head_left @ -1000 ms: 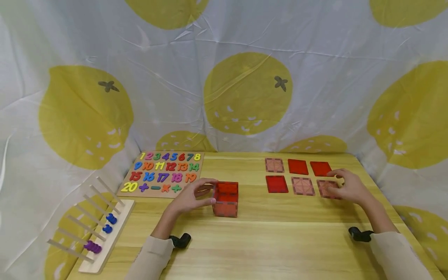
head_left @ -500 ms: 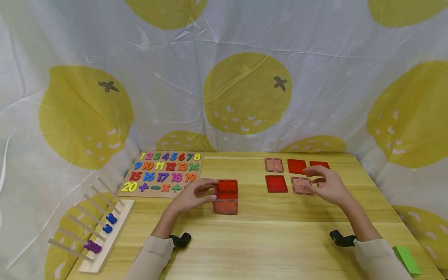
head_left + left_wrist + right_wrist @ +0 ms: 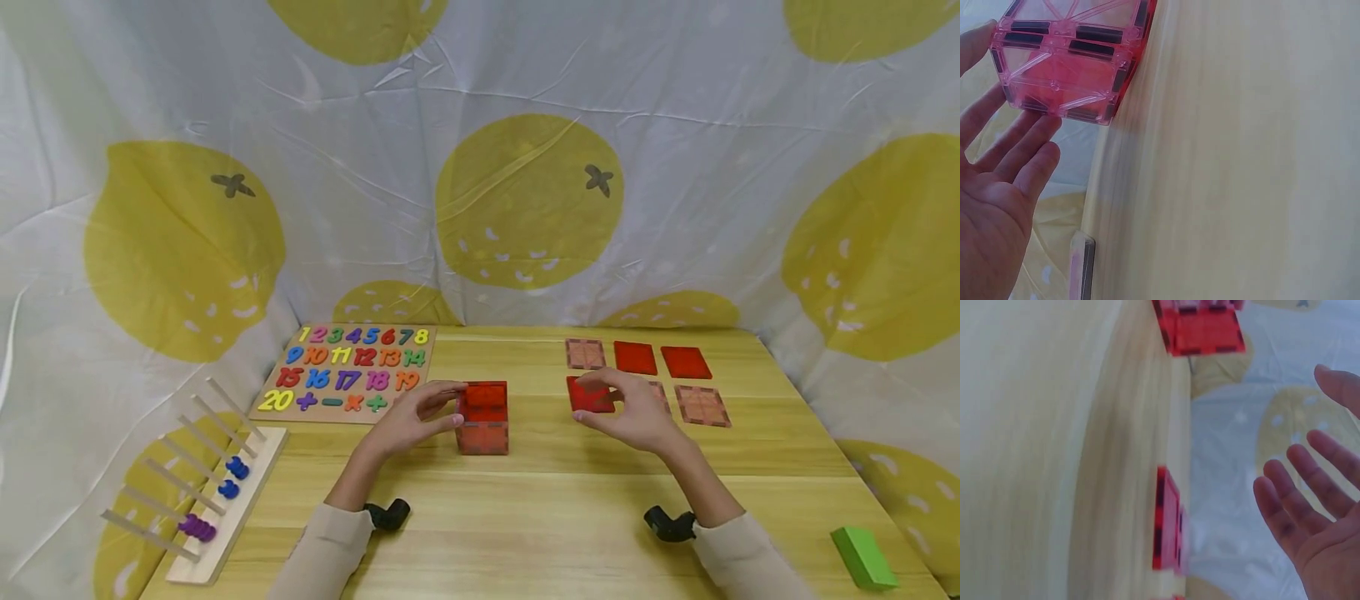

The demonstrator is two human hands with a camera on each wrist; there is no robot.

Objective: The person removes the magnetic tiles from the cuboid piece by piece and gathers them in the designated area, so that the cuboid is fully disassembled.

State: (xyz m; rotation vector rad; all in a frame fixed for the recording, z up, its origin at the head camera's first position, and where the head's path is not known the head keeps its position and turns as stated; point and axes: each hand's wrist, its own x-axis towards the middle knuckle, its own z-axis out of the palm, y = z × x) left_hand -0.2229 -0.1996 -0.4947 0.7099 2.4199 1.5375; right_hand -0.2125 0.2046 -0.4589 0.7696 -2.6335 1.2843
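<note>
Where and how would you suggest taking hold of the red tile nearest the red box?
I'd suggest pinching the red tile by its near and far edges, the right hand coming from above and the right. It lies flat on the table, leaving mainly its thin rim to grip; its near side is open, while a pink tile sits close on the right.

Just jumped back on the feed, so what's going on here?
A person's left hand holds an open-topped red tile box at its left side on the table. The right hand holds nothing and is over the front row of loose tiles, its fingers over the red tile nearest the box. Six loose tiles lie in two rows of three, three red and three pale pink, none joined to the box.
</note>
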